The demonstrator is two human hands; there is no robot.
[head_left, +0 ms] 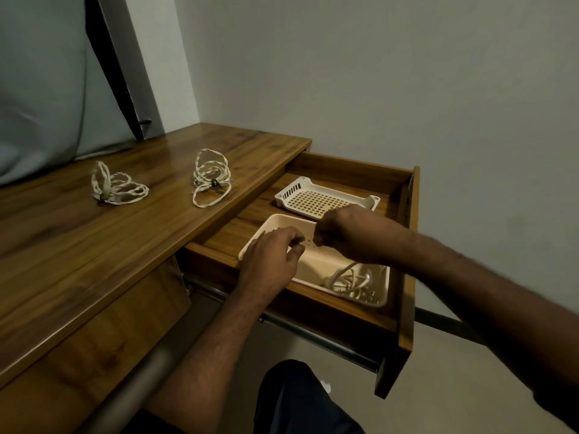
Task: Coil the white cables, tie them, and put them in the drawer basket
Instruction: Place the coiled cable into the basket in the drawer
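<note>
One coiled cable (354,281) lies in the near basket (316,270); two tied coils (210,178) (116,187) remain on the surface (94,245). My left hand (271,255) and right hand (344,234) hover, fingers curled; grip indeterminate.

Cream basket (316,270), white grid-holed tray (316,200), brown wood-grain desk (94,245).

Two coiled white cables on the tabletop, one in the drawer basket

One coiled cable (117,187) lies at the left of the tabletop (62,245); a second (211,178), cinched with a dark tie, lies near the open drawer (404,308). A third coil (351,281) rests in the cream basket (316,267), at its near right corner.
</note>
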